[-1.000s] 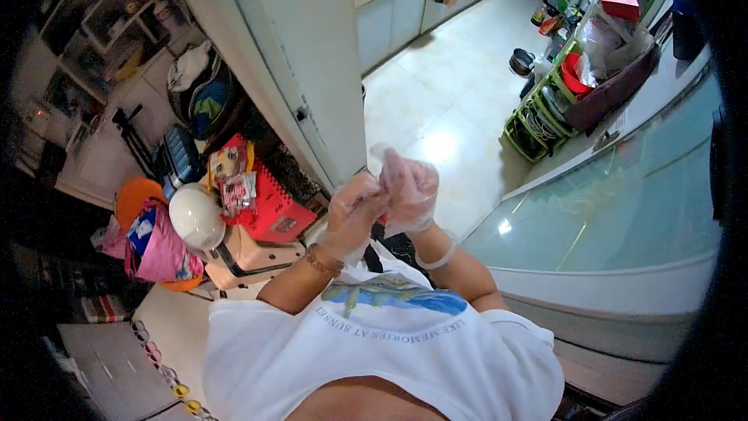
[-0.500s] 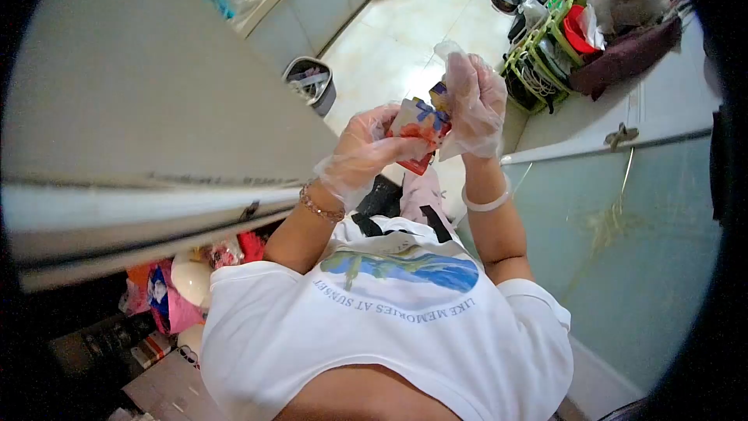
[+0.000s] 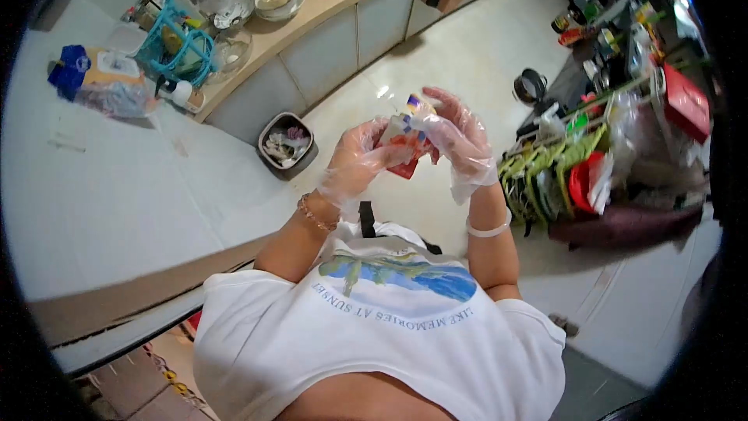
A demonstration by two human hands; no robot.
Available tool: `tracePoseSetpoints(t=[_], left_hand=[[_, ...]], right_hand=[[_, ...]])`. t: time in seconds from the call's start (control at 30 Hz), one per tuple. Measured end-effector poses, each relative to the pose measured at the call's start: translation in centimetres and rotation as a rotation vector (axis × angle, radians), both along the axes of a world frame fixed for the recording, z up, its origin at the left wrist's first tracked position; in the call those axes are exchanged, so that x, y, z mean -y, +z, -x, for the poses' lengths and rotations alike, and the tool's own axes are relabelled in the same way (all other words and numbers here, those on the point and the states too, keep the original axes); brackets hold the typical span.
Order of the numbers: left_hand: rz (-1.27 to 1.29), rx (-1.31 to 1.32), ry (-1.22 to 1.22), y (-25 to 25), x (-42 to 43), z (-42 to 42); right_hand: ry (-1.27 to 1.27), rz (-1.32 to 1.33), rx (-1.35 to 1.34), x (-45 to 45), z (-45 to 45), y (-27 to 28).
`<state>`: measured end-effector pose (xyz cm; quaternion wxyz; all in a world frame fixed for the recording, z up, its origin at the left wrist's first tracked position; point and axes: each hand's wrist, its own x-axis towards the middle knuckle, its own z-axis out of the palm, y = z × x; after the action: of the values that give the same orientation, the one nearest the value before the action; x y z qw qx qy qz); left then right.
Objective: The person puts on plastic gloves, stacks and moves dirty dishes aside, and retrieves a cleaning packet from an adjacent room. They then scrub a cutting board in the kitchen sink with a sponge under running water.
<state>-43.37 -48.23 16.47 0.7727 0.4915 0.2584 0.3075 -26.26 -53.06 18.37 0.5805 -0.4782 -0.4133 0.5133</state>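
My left hand [image 3: 360,157], in a clear plastic glove, pinches a small printed packet [image 3: 403,154] with red, white and blue on it. The packet is held up in front of my chest, tilted. My right hand [image 3: 465,143], gloved the same way, has its thumb and fingers at the packet's upper right edge. Between them and the packet rises a small yellow and purple part [image 3: 416,103]; whether it belongs to the packet I cannot tell. The right fingers hide some of that edge.
A waste bin [image 3: 288,143] with rubbish stands on the floor beside the cabinets. The counter [image 3: 292,37] carries bowls and a blue basket [image 3: 178,43]. On the left white surface lies a wipes pack [image 3: 105,82]. Right are a black pan [image 3: 530,86] and green hangers [image 3: 545,168].
My view has swung past the large door-like panel, bringing the counter and bin further in. My right hand has turned, its fingers loosening from a fist. The left hand keeps the packet.
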Motion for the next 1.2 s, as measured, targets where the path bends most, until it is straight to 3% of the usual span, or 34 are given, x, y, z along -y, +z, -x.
tracePoseSetpoints(t=[0.1, 0.2, 0.3, 0.4, 0.43, 0.47, 0.63, 0.73, 0.9, 0.97, 1.13, 1.2], left_hand=[[-0.035, -0.013, -0.032, -1.8, -7.0, -3.8], [-0.003, 0.030, -0.058, -3.2, -14.4, -7.0], [0.038, 0.025, -0.139, -3.4, -22.1, -10.0], [0.101, 0.024, -0.329, -3.1, -29.8, -12.9], [0.116, 0.017, -0.372, -2.8, -32.1, -14.0], [0.136, 0.005, -0.416, -2.8, -34.0, -15.0], [0.223, 0.065, -0.305, -4.8, -43.1, -19.9], [0.213, 0.102, -0.196, -7.0, -47.1, -22.8], [0.347, 0.119, -0.099, -9.5, -54.5, -28.0], [0.449, 0.163, -0.112, -9.4, -57.3, -30.1], [0.368, 0.248, 0.084, -13.6, -62.8, -34.1], [0.370, 0.248, 0.125, -13.7, -64.4, -34.7]], right_hand=[[0.000, 0.139, 0.122, -7.8, -3.4, -0.2], [-0.017, -0.035, 0.320, -14.9, -7.4, -2.7], [-0.215, -0.229, 0.519, -22.1, -10.6, -5.0], [-0.305, -0.473, 0.249, -29.7, -12.0, -5.0], [-0.297, -0.547, 0.529, -32.4, -13.7, -5.2], [-0.296, -0.473, 0.530, -34.2, -14.7, -5.1], [-0.287, -0.196, 0.507, -42.7, -19.0, -5.4], [-0.272, -0.117, 0.498, -48.2, -22.6, -8.3], [-0.241, -0.193, 0.387, -56.6, -26.9, -9.8], [-0.177, -0.307, 0.579, -59.9, -29.3, -10.7], [0.084, -0.558, 0.884, -68.0, -33.4, -10.0], [0.113, -0.564, 0.786, -70.3, -34.1, -10.5]])
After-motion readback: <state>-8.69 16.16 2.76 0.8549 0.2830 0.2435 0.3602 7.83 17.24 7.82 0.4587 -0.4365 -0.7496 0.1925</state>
